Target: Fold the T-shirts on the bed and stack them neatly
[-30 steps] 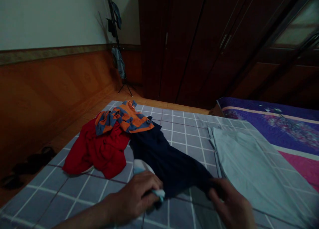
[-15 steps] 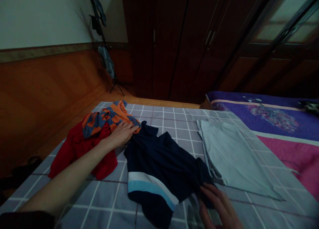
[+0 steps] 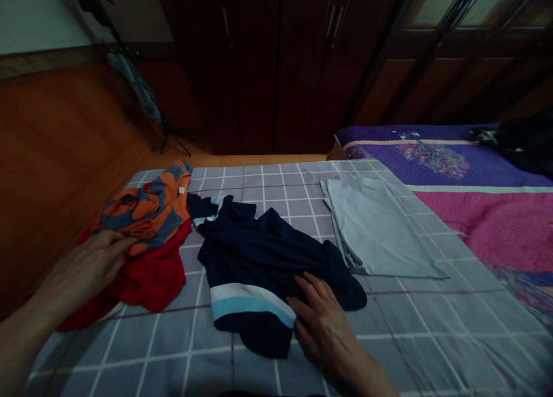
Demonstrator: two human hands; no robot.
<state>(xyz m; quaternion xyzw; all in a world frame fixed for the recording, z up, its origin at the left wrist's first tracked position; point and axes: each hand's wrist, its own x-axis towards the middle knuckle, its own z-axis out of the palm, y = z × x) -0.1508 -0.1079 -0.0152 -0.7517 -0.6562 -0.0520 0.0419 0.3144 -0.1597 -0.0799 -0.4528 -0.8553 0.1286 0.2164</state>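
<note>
A navy polo-type shirt (image 3: 259, 250) with a white and light blue band lies loosely spread on the grey checked cloth (image 3: 242, 374). My right hand (image 3: 322, 322) rests on its lower right part, fingers stretched and slightly apart. At the left, an orange and grey-blue patterned shirt (image 3: 162, 198) lies bunched over a red garment (image 3: 151, 282). The fingers of my left hand (image 3: 93, 261) are closed at the near edge of the patterned shirt; its fingertips are partly hidden. A navy sleeve with a pale stripe shows between the two piles.
A folded pale garment (image 3: 380, 230) lies on the right of the checked surface. Beyond it is a bed with a purple and pink cover (image 3: 496, 224). Dark wardrobe doors (image 3: 276, 68) stand behind. A clothes stand (image 3: 138, 86) is at the back left.
My left hand has moved left and nearer, off the navy shirt's collar area. The patterned shirt has shifted left, uncovering a navy sleeve. My right hand has moved further onto the navy shirt.
</note>
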